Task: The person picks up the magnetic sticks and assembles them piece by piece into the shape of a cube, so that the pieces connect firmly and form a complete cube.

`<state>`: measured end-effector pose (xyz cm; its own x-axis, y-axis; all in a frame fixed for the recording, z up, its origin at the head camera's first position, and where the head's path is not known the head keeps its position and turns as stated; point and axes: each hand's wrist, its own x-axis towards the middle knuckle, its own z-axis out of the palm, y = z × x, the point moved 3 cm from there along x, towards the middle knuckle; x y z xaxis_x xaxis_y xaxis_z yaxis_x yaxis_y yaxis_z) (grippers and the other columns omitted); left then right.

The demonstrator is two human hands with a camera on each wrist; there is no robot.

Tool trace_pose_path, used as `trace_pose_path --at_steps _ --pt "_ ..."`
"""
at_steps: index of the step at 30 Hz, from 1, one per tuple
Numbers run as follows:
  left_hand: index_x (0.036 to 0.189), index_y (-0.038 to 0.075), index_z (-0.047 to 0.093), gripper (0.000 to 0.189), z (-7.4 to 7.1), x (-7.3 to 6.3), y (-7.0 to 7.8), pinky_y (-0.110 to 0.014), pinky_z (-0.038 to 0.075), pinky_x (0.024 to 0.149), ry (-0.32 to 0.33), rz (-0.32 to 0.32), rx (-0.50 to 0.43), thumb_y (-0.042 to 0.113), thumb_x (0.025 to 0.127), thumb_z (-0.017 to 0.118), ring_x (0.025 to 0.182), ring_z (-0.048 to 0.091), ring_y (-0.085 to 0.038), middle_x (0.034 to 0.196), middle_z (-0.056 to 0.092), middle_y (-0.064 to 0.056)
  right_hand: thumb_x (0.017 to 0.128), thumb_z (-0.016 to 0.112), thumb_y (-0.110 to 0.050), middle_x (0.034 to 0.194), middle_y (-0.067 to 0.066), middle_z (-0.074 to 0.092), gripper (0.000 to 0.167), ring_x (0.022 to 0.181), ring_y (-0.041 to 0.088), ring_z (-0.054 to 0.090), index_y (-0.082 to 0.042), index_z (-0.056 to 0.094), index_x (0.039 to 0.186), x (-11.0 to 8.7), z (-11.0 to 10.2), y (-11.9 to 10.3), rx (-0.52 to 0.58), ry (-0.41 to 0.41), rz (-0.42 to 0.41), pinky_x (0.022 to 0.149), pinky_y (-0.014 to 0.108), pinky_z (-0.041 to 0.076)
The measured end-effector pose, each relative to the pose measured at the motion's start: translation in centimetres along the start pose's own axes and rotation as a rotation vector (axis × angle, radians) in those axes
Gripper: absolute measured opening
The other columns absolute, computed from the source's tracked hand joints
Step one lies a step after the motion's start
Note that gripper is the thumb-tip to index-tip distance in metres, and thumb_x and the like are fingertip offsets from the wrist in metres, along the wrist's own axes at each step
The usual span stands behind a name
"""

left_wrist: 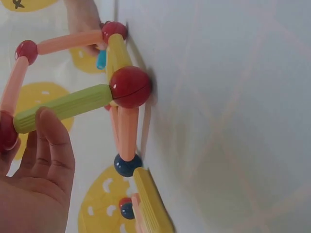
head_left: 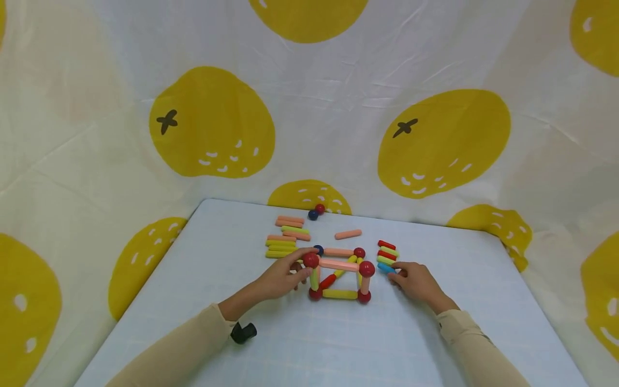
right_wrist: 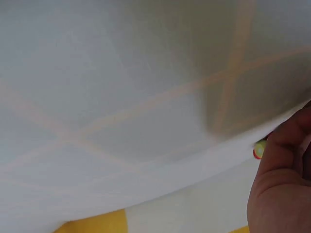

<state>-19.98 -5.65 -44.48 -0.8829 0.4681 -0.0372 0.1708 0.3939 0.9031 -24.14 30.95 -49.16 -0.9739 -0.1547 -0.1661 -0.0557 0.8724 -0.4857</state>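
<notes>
A boxy frame of magnetic rods and balls stands mid-table, with red balls at most corners, a dark blue ball (head_left: pixel 318 250) at the back left and a yellow-and-red diagonal inside. My left hand (head_left: pixel 282 277) grips the raised front-left red ball (head_left: pixel 311 260); in the left wrist view its fingers lie along the green rod (left_wrist: pixel 65 106) joined to that ball. To the right of the frame, my right hand (head_left: pixel 417 280) pinches a short blue rod (head_left: pixel 386 268) at the near end of a row of short red and green rods (head_left: pixel 388 252). The right wrist view hides the blue rod.
Pink and yellow-green rods (head_left: pixel 281 243) lie in stacks left of and behind the frame. One pink rod (head_left: pixel 348 234) lies alone behind it. A loose blue ball (head_left: pixel 313 215) and red ball (head_left: pixel 320 208) sit at the table's back edge, against the patterned curtain.
</notes>
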Motion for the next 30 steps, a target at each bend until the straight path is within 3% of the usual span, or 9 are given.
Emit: trace_pose_path --at_steps 3,8,13,17,20,26,30 --pt "0.151 0.029 0.047 0.049 0.1 0.1 0.1 -0.029 0.058 0.067 -0.006 0.031 -0.053 0.031 0.104 0.06 0.093 0.066 -0.043 0.118 0.061 -0.007 0.099 0.068 -0.03 0.085 -0.001 0.073 0.048 0.074 0.013 0.062 -0.001 0.061 0.137 -0.5 -0.5 -0.5 0.111 -0.012 -0.002 0.071 0.026 0.051" --pt "0.148 0.032 0.049 0.047 0.3 0.1 0.4 -0.029 0.059 0.068 -0.013 0.031 -0.078 0.028 0.103 0.061 0.096 0.065 -0.046 0.116 0.061 -0.007 0.102 0.063 -0.027 0.098 0.012 0.077 0.05 0.082 0.022 0.069 0.003 0.056 0.141 -1.5 -2.4 -2.7 0.308 -0.021 -0.017 0.074 0.027 0.058" --pt "0.145 0.031 0.052 0.044 0.3 0.3 0.9 -0.031 0.059 0.068 -0.001 0.015 -0.049 0.024 0.103 0.062 0.089 0.067 -0.034 0.118 0.062 -0.007 0.103 0.062 -0.03 0.103 0.016 0.076 0.05 0.089 0.029 0.07 0.0 0.056 0.142 -2.6 -4.6 -5.6 0.419 -0.022 -0.076 0.076 0.027 0.057" --pt "0.143 0.033 0.054 0.044 0.4 0.5 1.2 -0.031 0.059 0.069 0.011 -0.009 -0.028 0.025 0.101 0.065 0.084 0.066 -0.021 0.117 0.062 -0.005 0.101 0.064 -0.031 0.095 0.008 0.076 0.047 0.084 0.02 0.069 -0.004 0.06 0.14 -3.8 -5.8 -8.0 0.456 -0.034 -0.116 0.075 0.024 0.057" --pt "0.144 0.029 0.054 0.045 0.4 0.7 1.3 -0.032 0.059 0.068 0.008 -0.01 -0.018 0.024 0.101 0.066 0.083 0.066 -0.02 0.114 0.061 -0.005 0.1 0.065 -0.027 0.091 0.006 0.076 0.046 0.079 0.015 0.068 -0.002 0.061 0.138 -5.0 -6.3 -9.9 0.476 -0.05 -0.147 0.074 0.024 0.057" --pt "0.146 0.026 0.052 0.047 0.5 1.0 1.4 -0.031 0.059 0.068 -0.01 0.004 -0.011 0.025 0.101 0.065 0.083 0.068 -0.024 0.115 0.061 -0.004 0.1 0.066 -0.023 0.09 0.014 0.076 0.039 0.076 0.019 0.068 0.002 0.064 0.129 -7.2 -5.4 -13.4 0.523 -0.143 -0.238 0.071 0.027 0.059" --pt "0.147 0.021 0.051 0.047 0.6 1.1 1.5 -0.03 0.059 0.067 -0.038 0.039 -0.037 0.024 0.102 0.064 0.082 0.068 -0.025 0.116 0.061 -0.006 0.099 0.068 -0.025 0.087 0.011 0.076 0.037 0.076 0.021 0.07 0.001 0.066 0.124 -8.3 -3.1 -15.3 0.519 -0.228 -0.222 0.07 0.028 0.06"
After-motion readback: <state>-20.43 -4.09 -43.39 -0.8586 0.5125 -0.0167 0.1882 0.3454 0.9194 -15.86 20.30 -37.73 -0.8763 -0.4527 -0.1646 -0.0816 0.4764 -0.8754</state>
